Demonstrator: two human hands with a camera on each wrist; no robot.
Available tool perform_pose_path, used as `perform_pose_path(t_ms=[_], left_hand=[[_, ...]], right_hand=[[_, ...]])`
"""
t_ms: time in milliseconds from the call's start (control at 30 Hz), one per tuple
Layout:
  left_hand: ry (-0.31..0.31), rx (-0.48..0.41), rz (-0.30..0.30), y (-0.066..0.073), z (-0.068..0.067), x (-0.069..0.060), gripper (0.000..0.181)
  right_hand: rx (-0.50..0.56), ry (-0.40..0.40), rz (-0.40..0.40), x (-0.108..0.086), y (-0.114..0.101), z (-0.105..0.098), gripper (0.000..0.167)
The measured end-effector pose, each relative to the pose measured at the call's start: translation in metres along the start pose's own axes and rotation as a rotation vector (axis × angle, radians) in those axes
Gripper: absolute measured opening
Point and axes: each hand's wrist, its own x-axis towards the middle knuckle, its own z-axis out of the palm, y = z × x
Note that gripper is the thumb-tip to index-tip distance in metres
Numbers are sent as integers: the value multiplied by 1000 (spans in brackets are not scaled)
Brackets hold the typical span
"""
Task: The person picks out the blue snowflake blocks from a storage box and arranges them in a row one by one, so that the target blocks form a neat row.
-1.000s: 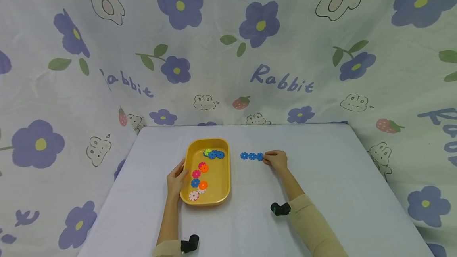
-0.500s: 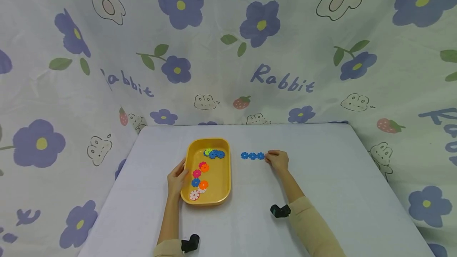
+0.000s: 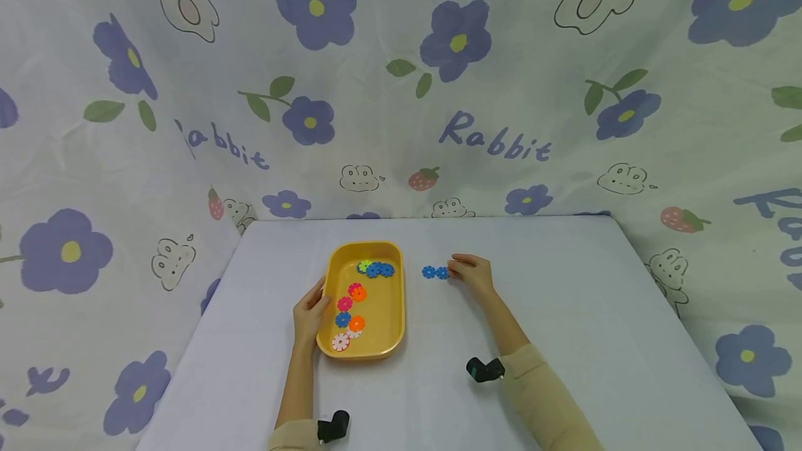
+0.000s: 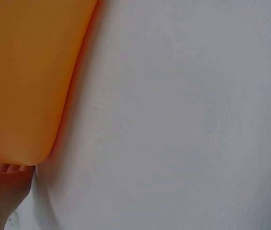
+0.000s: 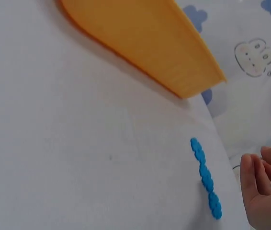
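A row of blue snowflake discs [image 3: 429, 272] lies on the white table to the right of the yellow tray. In the right wrist view the blue snowflake discs [image 5: 206, 178] form one straight line. Just above their right end is my right hand [image 3: 473, 273], which hides part of the row in the head view. Its fingers [image 5: 248, 179] are bent loosely, with nothing visible between them. My left hand [image 3: 310, 313] grips the left side of the yellow tray [image 3: 399, 312], thumb over the rim. Inside lie several snowflake discs, including an orange disc [image 3: 356, 323] and a white disc [image 3: 340, 342].
The tray's outer wall [image 4: 25, 86] fills the upper left of the left wrist view. A white cloth covers the table [image 3: 564, 339]. Behind the table's far edge hangs a patterned curtain [image 3: 388, 117].
My right hand has let go of the right end of the blue disc row, then moved left and up over it. My left hand and the tray stay put.
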Motion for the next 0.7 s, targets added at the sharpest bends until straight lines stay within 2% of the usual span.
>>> perform_pose_path(t_ms=[200, 500, 700], left_hand=[[4, 7, 6, 0, 0, -1, 46], [-3, -2, 11, 0, -1, 1, 45], [-8, -6, 9, 0, -1, 0, 46]], right_hand=[[97, -87, 21, 0, -10, 28, 42], [116, -174, 39, -2, -21, 73, 35], [77, -223, 63, -3, -23, 99, 33]])
